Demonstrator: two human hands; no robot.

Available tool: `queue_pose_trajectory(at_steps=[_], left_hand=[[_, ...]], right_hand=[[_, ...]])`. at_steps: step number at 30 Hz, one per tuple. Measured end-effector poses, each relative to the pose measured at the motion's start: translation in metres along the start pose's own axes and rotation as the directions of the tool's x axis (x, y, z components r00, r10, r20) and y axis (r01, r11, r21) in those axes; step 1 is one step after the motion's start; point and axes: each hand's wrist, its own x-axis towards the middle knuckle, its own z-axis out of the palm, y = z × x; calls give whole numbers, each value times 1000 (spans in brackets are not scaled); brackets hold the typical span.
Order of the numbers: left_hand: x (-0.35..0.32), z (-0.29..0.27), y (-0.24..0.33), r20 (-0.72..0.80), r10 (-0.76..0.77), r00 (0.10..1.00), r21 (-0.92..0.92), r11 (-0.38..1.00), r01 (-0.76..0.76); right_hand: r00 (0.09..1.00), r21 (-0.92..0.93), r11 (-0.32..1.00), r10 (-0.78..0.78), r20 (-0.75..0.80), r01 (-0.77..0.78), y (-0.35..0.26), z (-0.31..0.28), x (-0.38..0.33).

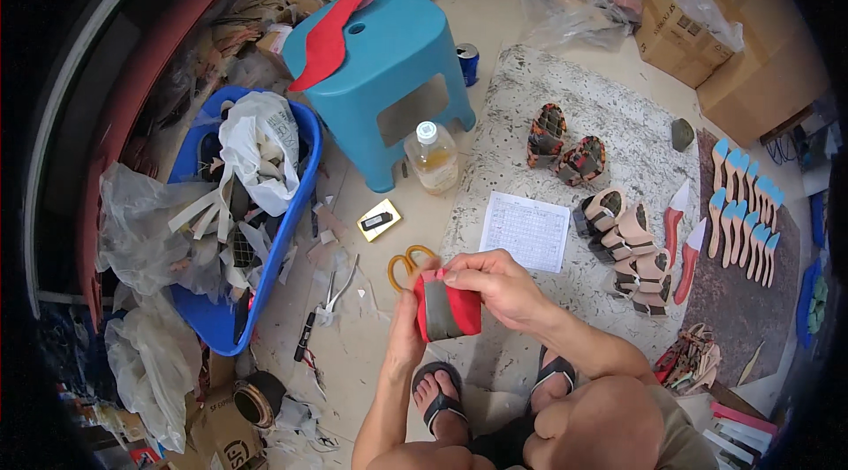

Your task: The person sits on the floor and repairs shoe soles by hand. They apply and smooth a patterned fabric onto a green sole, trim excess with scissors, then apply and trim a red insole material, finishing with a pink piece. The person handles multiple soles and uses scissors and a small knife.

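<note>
Between my two hands is a small red and grey-green shoe upper (449,315), held in front of my knees. My left hand (406,325) is closed on its left side, the thumb partly hidden. With thumb and fingers my right hand (496,286) pinches its upper red edge. Just beyond my left hand lie scissors with orange-yellow handles (394,270). A printed sheet of paper (526,231) rests on the board past my right hand. Farther off stand a pair of camouflage-patterned uppers (565,145) and several beige ones (632,249).
A blue stool (397,37) bears a red cut piece (329,44). Nearby are a clear bottle (433,161), a yellow box (378,220) and a blue scrap tub (287,231). Red-handled knives (688,260) and several blue-tipped insoles (731,224) lie at the right.
</note>
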Motion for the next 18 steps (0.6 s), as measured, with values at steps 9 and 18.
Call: queue_pose_trajectory(at_steps=[9, 18], left_hand=[[-52, -80, -53, 444, -36, 895, -827, 367, 425], [-90, -86, -19, 315, -93, 945, -917, 226, 328]], right_hand=[[918, -822, 543, 216, 332, 170, 7, 61, 34], [865, -897, -392, 502, -21, 206, 41, 22, 83]])
